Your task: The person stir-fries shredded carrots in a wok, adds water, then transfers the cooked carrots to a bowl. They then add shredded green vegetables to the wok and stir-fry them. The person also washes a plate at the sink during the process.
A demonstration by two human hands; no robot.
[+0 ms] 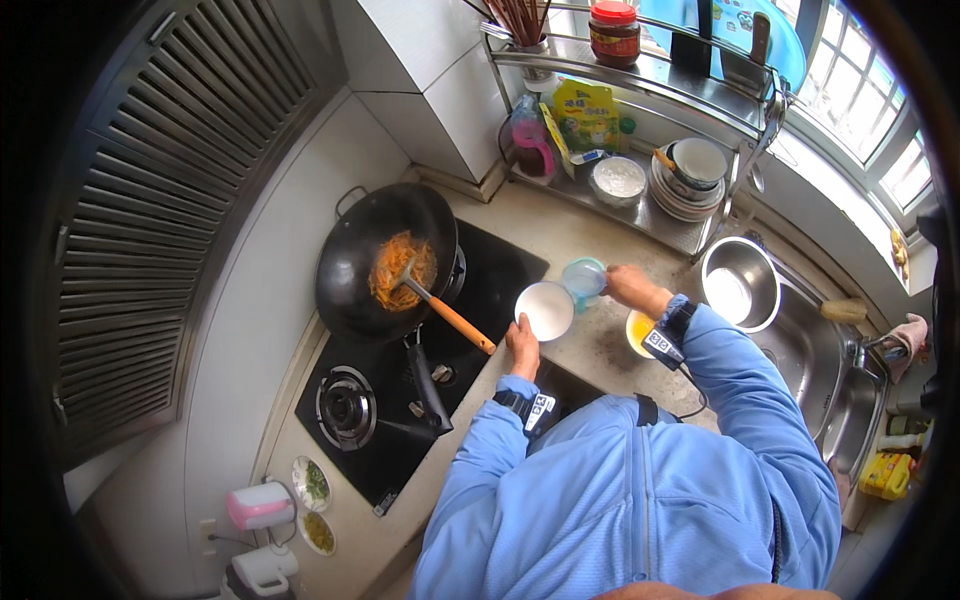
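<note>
My left hand (523,346) grips the rim of a white bowl (544,311) over the counter's front edge. Close against that bowl, my right hand (631,289) has hold of a translucent blue-green plastic cup (583,278). Partly under my right wrist stands a bowl of yellow liquid (640,333), perhaps beaten egg. To the left, a black wok (349,262) sits tilted on the far burner, holding shredded orange food (400,271). A spatula with a wooden handle (460,325) rests in it and sticks out towards me.
A steel pot (740,285) stands by the sink (806,352) at right. Behind is a metal rack (675,225) with stacked bowls (686,180) and a red-lidded jar (614,34). The wok's long handle (427,382) crosses the black gas hob (390,442). Two small dishes (311,484) lie lower left.
</note>
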